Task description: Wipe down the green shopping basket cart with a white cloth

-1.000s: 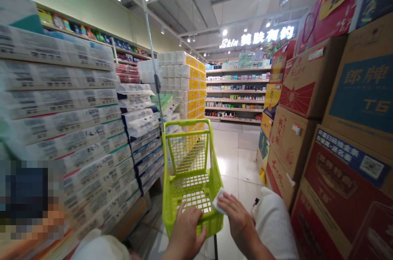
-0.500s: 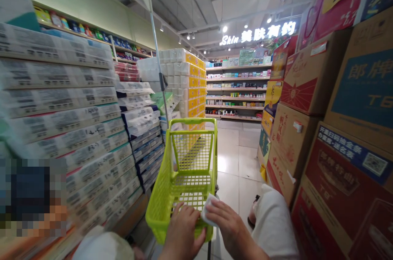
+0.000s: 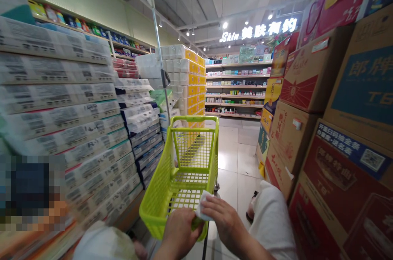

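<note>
A lime-green plastic shopping basket (image 3: 153,194) with a lattice floor and walls stands in front of me, its tall handle frame at the far end. My left hand (image 3: 180,225) is closed over the near rim, fingers curled down onto it. Pressed against the right part of that rim is a folded white wipe (image 3: 203,206), which may be cloth or paper. My right hand (image 3: 225,217) holds it under flattened fingers, just right of my left hand. The basket's inside shows only its bare lattice.
Stacked wrapped paper packs (image 3: 64,100) line the left side, close to the basket. Piled cartons (image 3: 325,161) crowd the right. A metal sign pole (image 3: 158,43) rises behind the basket. Shelves (image 3: 236,84) stand beyond the tiled aisle (image 3: 229,149). My knees flank the basket.
My left fingers, which were spread over the rim, have curled round it. My right hand and the wipe have shifted slightly left and up. The basket's near end has swung slightly left.
</note>
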Available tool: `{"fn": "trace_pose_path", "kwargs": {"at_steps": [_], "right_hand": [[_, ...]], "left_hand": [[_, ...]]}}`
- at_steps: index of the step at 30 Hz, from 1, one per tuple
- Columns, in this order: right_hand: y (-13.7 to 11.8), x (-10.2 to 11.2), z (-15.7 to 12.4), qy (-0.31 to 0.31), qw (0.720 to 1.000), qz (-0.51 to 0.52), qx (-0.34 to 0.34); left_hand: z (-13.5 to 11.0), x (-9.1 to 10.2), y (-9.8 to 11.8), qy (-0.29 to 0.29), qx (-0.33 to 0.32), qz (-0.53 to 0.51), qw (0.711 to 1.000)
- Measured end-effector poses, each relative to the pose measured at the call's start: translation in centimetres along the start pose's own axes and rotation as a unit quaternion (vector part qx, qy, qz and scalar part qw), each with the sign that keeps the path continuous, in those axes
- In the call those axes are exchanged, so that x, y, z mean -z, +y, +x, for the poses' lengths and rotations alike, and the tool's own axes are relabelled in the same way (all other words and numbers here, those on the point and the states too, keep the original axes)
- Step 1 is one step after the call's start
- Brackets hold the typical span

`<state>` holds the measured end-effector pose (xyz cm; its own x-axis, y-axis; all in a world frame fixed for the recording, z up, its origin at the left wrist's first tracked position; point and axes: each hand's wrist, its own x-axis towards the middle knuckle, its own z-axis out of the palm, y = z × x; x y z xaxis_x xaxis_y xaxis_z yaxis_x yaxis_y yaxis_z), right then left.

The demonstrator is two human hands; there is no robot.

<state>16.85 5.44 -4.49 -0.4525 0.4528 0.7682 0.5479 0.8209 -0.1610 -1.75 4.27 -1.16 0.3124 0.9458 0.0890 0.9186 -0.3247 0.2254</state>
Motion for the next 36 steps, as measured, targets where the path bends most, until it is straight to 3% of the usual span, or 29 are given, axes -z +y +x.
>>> {"fn": "trace_pose_path", "kwargs": {"at_steps": [5,12,19,24,31,36], "right_hand": [[1.4,-0.4,1.1,0.04,0.998,-0.019,-0.052],[-1.0,-0.5,-0.7,0.022,0.999,0.02,-0.015],[-0.2,-1.2,0.4,0.072,0.993,0.035,-0.091],[-1.9,-1.1,-1.1,0.059,0.995,0.041,-0.073],[-0.3,-0.9,0.8,0.078,0.993,0.015,-0.092],[-1.8,-0.3,-0.4,0.044,0.996,0.042,-0.063]], "left_hand": [[0.0,0.2,0.2,0.01,0.002,0.013,1.0],[-0.1,0.2,0.1,0.014,-0.007,0.006,1.0],[0.0,0.4,0.5,0.011,-0.007,0.036,0.999],[-0.2,0.3,0.5,0.025,-0.019,0.019,0.999],[0.0,0.2,0.6,0.024,-0.022,0.032,0.999],[-0.1,0.3,0.6,0.018,-0.025,0.026,0.999]]}}
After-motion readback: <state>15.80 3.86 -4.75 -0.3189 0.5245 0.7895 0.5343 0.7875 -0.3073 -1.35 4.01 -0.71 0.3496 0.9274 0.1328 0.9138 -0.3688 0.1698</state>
